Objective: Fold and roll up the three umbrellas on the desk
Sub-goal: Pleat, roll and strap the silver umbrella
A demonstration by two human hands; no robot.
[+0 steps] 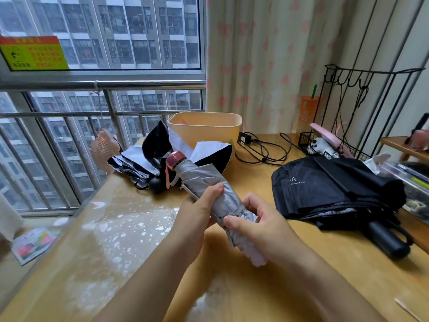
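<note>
Held clear of the bench (111, 240) in both hands: the silver umbrella (204, 176), long axis slanting from the pink cap (177, 160), far and to the left, down to the loose hem, near the body and to the right. Left hand (197, 217) wrapped round the middle, fingers (217, 189) clamped on the cloth; right hand (260, 226) just below, pinching the roll near the tail, so probably best placed to wind it tight. Lying unrolled on the bench: the black-and-white umbrella (157, 145) beyond the cap, the black umbrella (336, 194) well apart to the right.
</note>
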